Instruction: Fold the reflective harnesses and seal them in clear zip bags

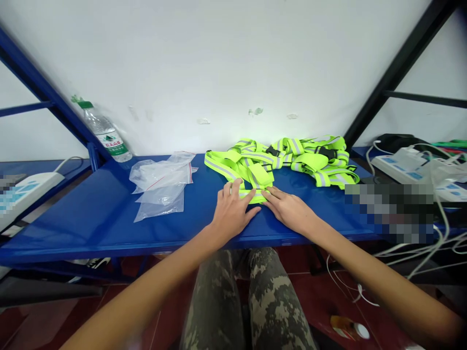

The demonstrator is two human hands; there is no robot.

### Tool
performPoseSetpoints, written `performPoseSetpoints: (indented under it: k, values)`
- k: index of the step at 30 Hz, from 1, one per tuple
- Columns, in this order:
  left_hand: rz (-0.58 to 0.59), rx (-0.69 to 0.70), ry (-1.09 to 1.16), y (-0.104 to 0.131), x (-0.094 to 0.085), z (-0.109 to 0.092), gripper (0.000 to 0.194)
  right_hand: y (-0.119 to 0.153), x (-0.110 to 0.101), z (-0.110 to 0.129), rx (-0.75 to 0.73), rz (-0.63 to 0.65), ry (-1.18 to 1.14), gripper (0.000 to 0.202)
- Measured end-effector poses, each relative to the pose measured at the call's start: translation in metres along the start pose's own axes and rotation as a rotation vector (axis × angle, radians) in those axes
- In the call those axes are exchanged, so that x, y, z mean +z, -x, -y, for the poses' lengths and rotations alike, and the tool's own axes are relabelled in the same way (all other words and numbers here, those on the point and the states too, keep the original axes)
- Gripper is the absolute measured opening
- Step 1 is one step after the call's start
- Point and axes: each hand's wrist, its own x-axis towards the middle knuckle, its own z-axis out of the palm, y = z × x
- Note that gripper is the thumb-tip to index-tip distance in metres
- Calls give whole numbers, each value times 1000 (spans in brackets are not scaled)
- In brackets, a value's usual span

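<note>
A neon yellow-green strap with a grey reflective stripe (pixel 254 195) lies flat near the front of the blue table. My left hand (pixel 233 208) rests on its left part, fingers spread, thumb stretched to the right. My right hand (pixel 286 206) touches its right end with extended fingertips, palm down. Behind the hands, more of the same strapping (pixel 251 165) loops loosely, joined to a tangled heap (pixel 321 163) with black buckles that reaches to the right. To the left, several clear zip bags (pixel 164 180) lie overlapping.
A water bottle (pixel 107 133) leans at the back left of the blue table (pixel 109 214). Power strips (pixel 29 194) and white cables flank the table on both sides. Metal frame posts rise left and right. A bottle (pixel 348 328) lies on the floor.
</note>
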Motion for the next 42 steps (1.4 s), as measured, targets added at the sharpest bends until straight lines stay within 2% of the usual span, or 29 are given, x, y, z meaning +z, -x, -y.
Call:
performPoseSetpoints:
  k: [2, 7, 11, 15, 18, 22, 27, 32, 39, 42]
  values:
    - [73, 8, -26, -2, 0, 4, 53, 0, -1, 0, -3, -4, -26, 42]
    - [182, 194, -96, -15, 5, 21, 53, 3, -3, -10, -15, -41, -139, 51]
    - [171, 245, -167, -17, 7, 25, 53, 3, -3, -11, -43, -68, -200, 48]
    - [162, 273, -192, -12, 5, 23, 55, -1, -1, -6, -41, -65, -150, 41]
    - [173, 252, -186, -7, 3, 22, 56, -4, 0, -5, -45, -55, -140, 37]
    - [149, 233, -149, -3, 0, 22, 57, -9, 3, -8, -113, -106, -254, 31]
    - [77, 200, 9, -2, -1, 26, 80, -15, 4, -13, -102, -133, -379, 28]
    - [35, 111, 119, -3, 2, 30, 49, -27, 1, -14, -27, -62, -547, 27]
    - [-67, -31, 339, -11, 4, 40, 38, -44, 3, -6, 79, -10, -541, 36]
    - [-25, -48, 338, -14, 3, 41, 43, -47, 5, -3, 87, -48, -543, 41]
